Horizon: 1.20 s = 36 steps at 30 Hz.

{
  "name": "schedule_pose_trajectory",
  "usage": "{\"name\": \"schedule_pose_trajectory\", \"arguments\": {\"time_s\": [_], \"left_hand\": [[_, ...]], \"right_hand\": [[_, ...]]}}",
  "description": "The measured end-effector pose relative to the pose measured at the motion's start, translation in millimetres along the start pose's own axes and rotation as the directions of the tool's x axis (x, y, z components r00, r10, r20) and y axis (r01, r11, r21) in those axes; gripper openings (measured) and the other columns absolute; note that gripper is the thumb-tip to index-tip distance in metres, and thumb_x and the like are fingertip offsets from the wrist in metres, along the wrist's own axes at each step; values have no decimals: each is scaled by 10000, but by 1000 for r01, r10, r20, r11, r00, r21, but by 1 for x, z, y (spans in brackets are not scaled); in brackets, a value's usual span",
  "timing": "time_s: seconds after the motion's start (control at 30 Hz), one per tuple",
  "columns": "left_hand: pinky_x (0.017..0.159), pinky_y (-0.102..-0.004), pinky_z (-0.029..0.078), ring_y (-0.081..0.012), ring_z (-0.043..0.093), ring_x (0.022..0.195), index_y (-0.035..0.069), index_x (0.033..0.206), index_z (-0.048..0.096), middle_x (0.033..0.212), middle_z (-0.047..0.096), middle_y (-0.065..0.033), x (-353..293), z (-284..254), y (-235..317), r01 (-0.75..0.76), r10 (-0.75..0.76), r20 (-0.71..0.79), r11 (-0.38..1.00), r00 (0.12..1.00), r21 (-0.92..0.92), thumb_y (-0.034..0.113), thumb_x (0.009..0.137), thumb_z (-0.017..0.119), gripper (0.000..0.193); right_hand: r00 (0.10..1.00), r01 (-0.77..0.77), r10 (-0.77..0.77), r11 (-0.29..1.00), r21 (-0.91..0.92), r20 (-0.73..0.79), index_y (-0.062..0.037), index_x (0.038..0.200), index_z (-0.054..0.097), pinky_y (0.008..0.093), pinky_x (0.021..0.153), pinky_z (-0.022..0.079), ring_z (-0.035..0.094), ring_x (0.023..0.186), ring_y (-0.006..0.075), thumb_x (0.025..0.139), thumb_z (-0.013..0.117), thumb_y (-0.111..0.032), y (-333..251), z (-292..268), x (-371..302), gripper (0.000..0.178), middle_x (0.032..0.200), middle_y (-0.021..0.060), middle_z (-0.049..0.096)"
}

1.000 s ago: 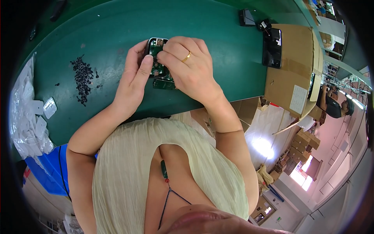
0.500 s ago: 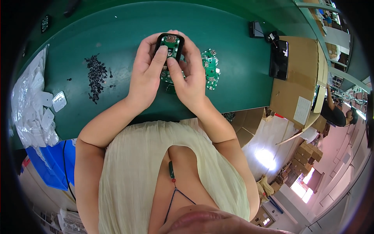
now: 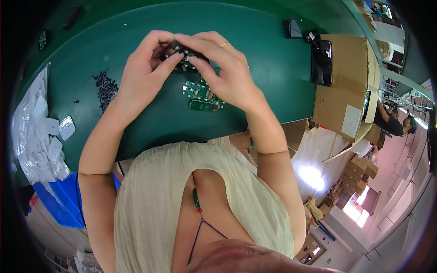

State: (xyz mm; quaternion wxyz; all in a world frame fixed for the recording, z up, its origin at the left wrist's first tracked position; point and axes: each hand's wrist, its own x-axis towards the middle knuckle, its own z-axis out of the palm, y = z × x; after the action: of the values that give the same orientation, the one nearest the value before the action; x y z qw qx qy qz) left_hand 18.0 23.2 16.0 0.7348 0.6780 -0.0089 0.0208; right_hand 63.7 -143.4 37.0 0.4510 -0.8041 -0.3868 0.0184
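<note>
Hands mid-assembly over green worktop (image 3: 273,59).
Left hand (image 3: 141,73) and right hand (image 3: 227,73) both pinch small black device (image 3: 182,57); two green circuit boards (image 3: 200,95) lie unused below.

small black device (image 3: 183,55) gripped between both hands, above table

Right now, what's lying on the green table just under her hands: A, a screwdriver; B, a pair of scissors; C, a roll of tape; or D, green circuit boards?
D: two green circuit boards lie on the green table just below the right hand and the left hand, which together hold a small black device.
</note>
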Motion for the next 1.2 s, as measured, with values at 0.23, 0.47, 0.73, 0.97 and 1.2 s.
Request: {"name": "schedule_pose_trajectory", "arguments": {"time_s": [0.23,0.47,0.73,0.97,1.2], "left_hand": [[565,-266,425,-116,496,585,11,895,522,689,533,-57,41,-39,9,-56,35,49,851,998,523,122,796,620,178],[775,-272,528,-246,638,844,-114,992,473,905,588,-174,150,-127,-63,206,-299,-348,938,888,-279,185,907,487,311],[614,-226,554,-210,647,674,-136,994,437,865,619,-248,149,-148,-41,477,-516,-213,854,830,-209,333,898,489,481],[653,-339,483,-246,594,707,-13,1102,504,873,618,-140,125,-203,-35,160,426,-244,223,871,961,391,834,556,487],[858,-392,411,-363,502,1045,3,1193,462,1123,533,-223,104,-456,-100,145,165,-135,-54,977,988,369,880,475,482]], "right_hand": [[987,157,-160,964,-216,5,-83,1145,481,329,768,477,571,926,278,736,646,-52,19,-2,56,442,1053,102,575],[978,133,-147,986,-103,-148,-53,1048,530,350,791,452,540,942,276,750,629,-91,54,15,104,317,1011,107,561],[998,-48,48,999,-2,-37,-61,1050,567,279,761,477,557,931,195,800,586,-22,59,12,77,253,1060,82,561],[972,-155,140,986,-68,-191,-55,1018,589,262,733,475,559,926,181,788,581,15,67,-32,32,240,1070,87,566],[822,-273,127,943,-188,-555,-72,982,580,312,757,451,537,934,243,761,625,-82,143,-75,23,226,1010,85,574]]}}
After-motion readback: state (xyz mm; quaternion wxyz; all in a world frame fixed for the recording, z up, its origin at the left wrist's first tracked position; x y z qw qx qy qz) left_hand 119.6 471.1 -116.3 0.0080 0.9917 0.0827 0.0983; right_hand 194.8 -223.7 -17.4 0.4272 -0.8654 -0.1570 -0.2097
